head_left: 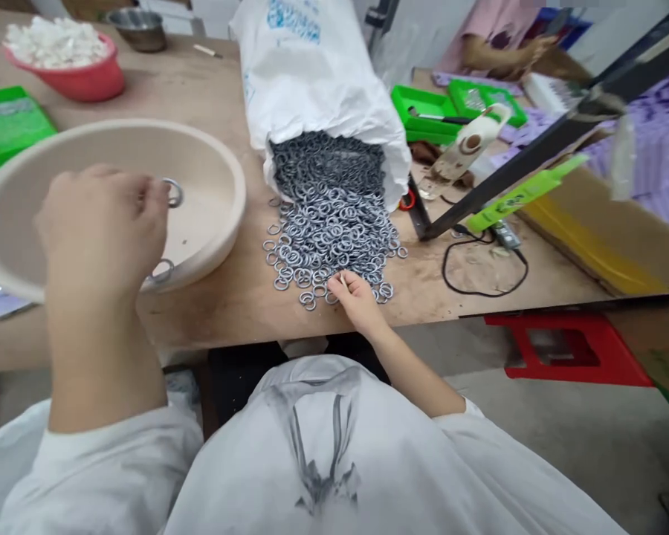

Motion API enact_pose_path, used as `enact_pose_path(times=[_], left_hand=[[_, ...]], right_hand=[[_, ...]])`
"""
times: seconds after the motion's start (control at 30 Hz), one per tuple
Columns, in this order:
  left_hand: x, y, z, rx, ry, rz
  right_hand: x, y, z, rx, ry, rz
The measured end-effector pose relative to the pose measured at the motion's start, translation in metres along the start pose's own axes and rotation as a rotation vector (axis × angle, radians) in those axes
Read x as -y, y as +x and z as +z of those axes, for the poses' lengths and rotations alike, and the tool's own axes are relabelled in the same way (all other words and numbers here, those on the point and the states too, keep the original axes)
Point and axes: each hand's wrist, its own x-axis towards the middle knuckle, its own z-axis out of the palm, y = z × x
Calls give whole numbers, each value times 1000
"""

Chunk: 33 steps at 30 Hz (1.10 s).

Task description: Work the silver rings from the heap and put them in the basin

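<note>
Visibly blurred, the left hand hangs over the basin; I cannot tell whether its fingers grip the ring at their tips. Against the right hand lies the pile of rings; I cannot confirm those bunched fingers clamp any. Beyond them, the sack, cut off above, bears illegible blue print.

This is a workshop: a wooden bench bears a sack spilling grey rings and green trays.
</note>
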Motion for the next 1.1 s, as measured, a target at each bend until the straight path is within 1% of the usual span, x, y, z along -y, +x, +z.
enact_pose_path(times=[0.03,0.07,0.1,0.17,0.2,0.23,0.27,0.3,0.33,0.37,0.4,0.47,0.53,0.6,0.63,0.7,0.77,0.83,0.9,0.93,1.03,1.1], left_hand=[[3,5,1,17,109,31],[6,7,5,15,170,65],[6,4,10,-11,180,101],[3,-11,27,-74,25,185],[-1,-21,39,-85,-82,234],[-5,-33,53,-61,-174,279],[-9,-44,68,39,-215,335],[-12,-55,84,174,-220,360],[-14,-64,100,286,-197,352],[-14,-71,114,350,-159,327],[-14,-76,127,384,-119,301],[-10,-80,143,408,-66,256],[-6,-80,148,415,-93,225],[-5,-80,147,435,-240,159],[-6,-80,146,451,-367,101],[-12,-84,143,503,-705,-45],[-21,-90,142,577,-1050,-170],[-32,-96,139,651,-1298,-248],[-42,-101,136,687,-1434,-313],[-46,-103,134,684,-1475,-343],[-55,-106,130,627,-1540,-408],[-57,-106,129,587,-1571,-449]], right_hand=[[-2,-1,-2,24,-39,14],[-4,-1,-3,46,-88,20],[-5,-3,-5,62,-149,19],[-7,-5,-5,68,-291,-8],[-7,-6,-5,60,-359,-29],[-7,-7,-4,53,-416,-50],[-7,-8,-3,45,-456,-68],[-7,-8,-1,40,-479,-82],[-6,-8,0,37,-487,-91],[-5,-8,1,39,-486,-98],[-5,-8,2,43,-481,-105],[-5,-9,3,52,-472,-113],[-5,-9,4,54,-469,-106],[-6,-9,5,65,-446,-86],[-5,-9,6,77,-415,-76],[-4,-9,9,98,-318,-78],[0,-9,14,126,-224,-126],[6,-8,20,156,-153,-192],[12,-5,25,198,-70,-217],[14,-4,27,212,-16,-209],[18,0,31,258,123,-156],[19,0,30,241,129,-154]])
